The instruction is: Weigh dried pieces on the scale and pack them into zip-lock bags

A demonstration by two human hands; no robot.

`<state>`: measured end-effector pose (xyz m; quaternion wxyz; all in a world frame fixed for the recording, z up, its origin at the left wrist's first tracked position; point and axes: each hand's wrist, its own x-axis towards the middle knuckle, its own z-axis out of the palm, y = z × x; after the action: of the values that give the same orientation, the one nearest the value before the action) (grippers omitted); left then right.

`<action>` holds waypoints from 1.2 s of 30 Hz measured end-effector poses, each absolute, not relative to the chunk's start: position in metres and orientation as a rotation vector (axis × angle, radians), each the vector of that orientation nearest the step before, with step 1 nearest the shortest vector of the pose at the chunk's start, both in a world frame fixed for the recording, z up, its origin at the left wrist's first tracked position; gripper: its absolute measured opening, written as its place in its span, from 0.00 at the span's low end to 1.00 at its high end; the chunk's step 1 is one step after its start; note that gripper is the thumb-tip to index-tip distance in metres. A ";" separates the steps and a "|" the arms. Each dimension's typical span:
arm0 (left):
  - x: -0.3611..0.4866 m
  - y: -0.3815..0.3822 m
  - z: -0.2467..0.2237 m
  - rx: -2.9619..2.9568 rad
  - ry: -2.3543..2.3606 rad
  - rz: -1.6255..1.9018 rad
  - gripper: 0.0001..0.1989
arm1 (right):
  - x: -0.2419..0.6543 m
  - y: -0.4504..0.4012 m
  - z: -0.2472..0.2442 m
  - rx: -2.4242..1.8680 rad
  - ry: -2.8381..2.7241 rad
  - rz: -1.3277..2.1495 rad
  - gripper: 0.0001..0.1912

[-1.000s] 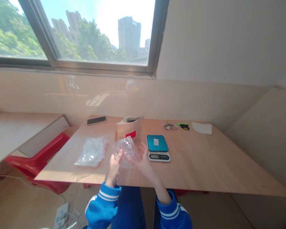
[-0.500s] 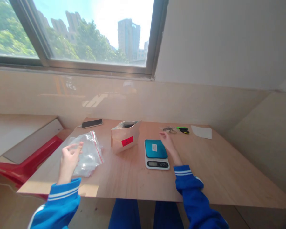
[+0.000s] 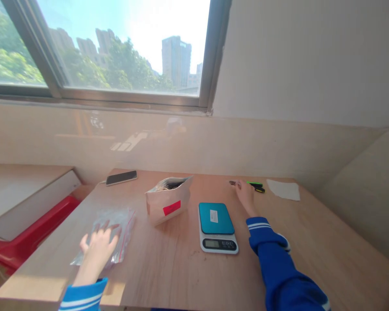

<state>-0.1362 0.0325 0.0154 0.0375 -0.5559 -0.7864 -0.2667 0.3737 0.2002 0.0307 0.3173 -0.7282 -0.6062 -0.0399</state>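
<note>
My left hand [image 3: 99, 244] lies with fingers spread on clear zip-seal plastic bags [image 3: 128, 235] with a red seal line. Further off, my right hand [image 3: 244, 192] reaches to the back of the table, fingers bent down over a small dark heap [image 3: 232, 183]. Most of that heap is hidden, and what the fingers grip cannot be made out. Between the hands stands an open brown paper pouch [image 3: 158, 209] with a red label; something dark shows in its mouth. Nearer than my right hand sits a white kitchen scale [image 3: 202, 242] with a blue-green platform.
Beyond my right hand lie a green-and-black tool [image 3: 259, 188] and a sheet of white paper [image 3: 283, 190]. A phone [image 3: 121, 178] with a cable rests at the back left. A red plastic stool or chair [image 3: 35, 233] stands left of the table, below a window [image 3: 132, 52].
My left hand has come down onto the plastic bags and flattened them, its fingers spreading. My right hand has moved away from the scale to the dark heap. The view has shifted slightly.
</note>
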 end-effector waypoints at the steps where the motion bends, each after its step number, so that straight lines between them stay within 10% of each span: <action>1: -0.130 0.030 0.021 -1.675 -2.335 -0.851 0.13 | 0.376 0.191 0.037 -1.893 -1.548 -0.097 0.17; 11: 0.021 -0.024 0.096 -2.374 -2.085 -2.232 0.14 | 0.261 0.016 0.088 -1.151 -0.992 0.896 0.24; 21: 0.047 -0.048 0.078 -2.272 -2.320 -2.609 0.10 | 0.187 -0.034 0.080 -1.366 -1.004 0.531 0.22; 36: 0.047 -0.068 0.083 -2.247 -2.212 -2.818 0.13 | 0.158 -0.064 0.095 -1.071 -1.100 1.106 0.14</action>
<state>0.0467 -0.0679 0.0834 -0.5173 -0.4547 -0.4476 -0.5703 0.1584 -0.0638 0.0949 0.5849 -0.4589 -0.4717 0.4741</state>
